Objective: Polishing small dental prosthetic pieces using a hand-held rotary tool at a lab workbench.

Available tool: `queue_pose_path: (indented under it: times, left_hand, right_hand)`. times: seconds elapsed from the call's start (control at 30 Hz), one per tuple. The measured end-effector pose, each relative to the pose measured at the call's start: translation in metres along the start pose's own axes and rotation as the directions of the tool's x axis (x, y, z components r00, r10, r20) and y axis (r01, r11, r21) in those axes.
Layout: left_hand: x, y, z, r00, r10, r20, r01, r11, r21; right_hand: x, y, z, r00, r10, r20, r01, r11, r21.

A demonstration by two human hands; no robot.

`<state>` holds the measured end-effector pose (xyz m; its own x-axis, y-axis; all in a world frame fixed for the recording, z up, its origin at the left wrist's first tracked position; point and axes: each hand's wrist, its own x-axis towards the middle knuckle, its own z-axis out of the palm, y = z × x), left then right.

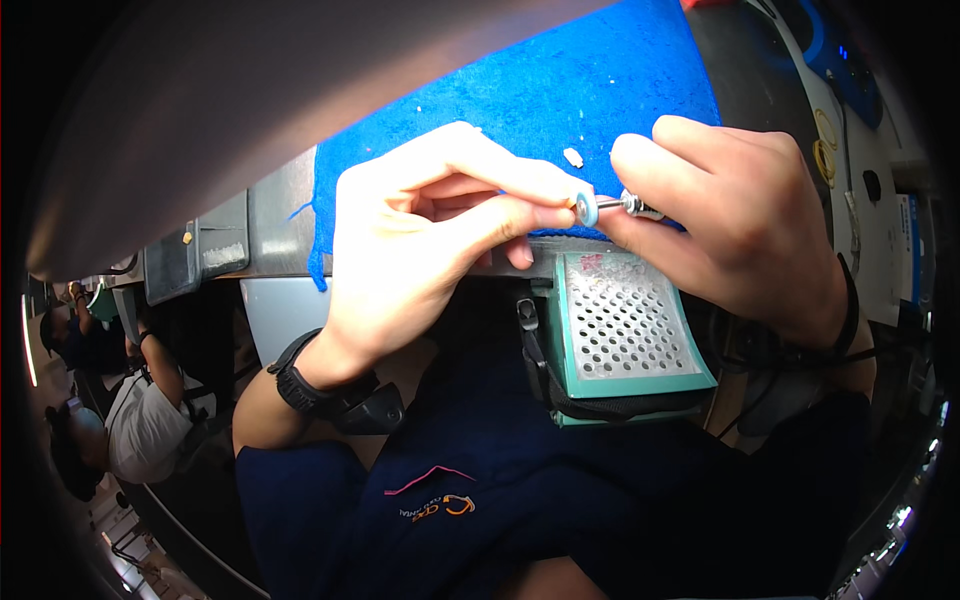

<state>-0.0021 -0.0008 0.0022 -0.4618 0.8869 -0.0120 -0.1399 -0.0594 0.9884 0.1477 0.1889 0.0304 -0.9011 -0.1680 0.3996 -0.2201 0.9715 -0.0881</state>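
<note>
My right hand (735,215) is closed around a rotary handpiece, whose metal nose (642,207) shows between the fingers. A thin shank runs from it to a small light-blue polishing wheel (587,209), standing on edge. Thumb and forefinger of my left hand (405,240) are pinched together right at the wheel's left face. Whatever they hold is too small and too covered by the fingertips to make out. Both hands are over the near edge of a blue cloth (630,70). Just beyond the wheel, a small whitish piece (573,157) lies on the cloth.
Below my right hand sits a green box with a perforated metal top (630,325). A large blurred grey shape (270,120) hangs across the upper left. Grey trays (222,240) stand at left; a blue device (845,65) is at far right. Another person (150,430) sits at left.
</note>
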Motion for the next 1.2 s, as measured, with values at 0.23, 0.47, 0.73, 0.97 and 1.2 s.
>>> queue_pose_path:
  times: [0.23,0.47,0.73,0.97,1.2]
  left_hand:
    - [-0.0004,0.0005,0.0012,1.000,0.009,-0.011,-0.009,1.000,-0.002]
    - [-0.0001,0.0018,-0.0011,1.000,-0.007,-0.001,0.007,1.000,0.017]
    - [-0.0003,0.0012,-0.0007,1.000,0.000,-0.012,0.000,1.000,0.019]
    - [-0.0001,0.0024,-0.0020,1.000,0.020,0.017,-0.021,0.997,0.080]
    - [0.0002,0.0022,-0.0017,1.000,0.009,0.000,-0.009,0.998,0.056]
  right_hand:
    - [0.0005,0.0004,-0.0015,1.000,-0.003,0.001,0.003,1.000,-0.002]
    - [0.0003,0.0011,0.0011,0.999,0.025,-0.037,-0.024,0.999,0.023]
    - [0.0006,0.0005,-0.0003,1.000,0.004,-0.029,-0.003,1.000,0.003]
    - [0.0010,0.0003,-0.0004,0.999,0.025,-0.023,-0.024,1.000,0.012]
    - [0.0013,-0.0003,-0.0002,1.000,0.007,-0.028,-0.006,1.000,0.013]
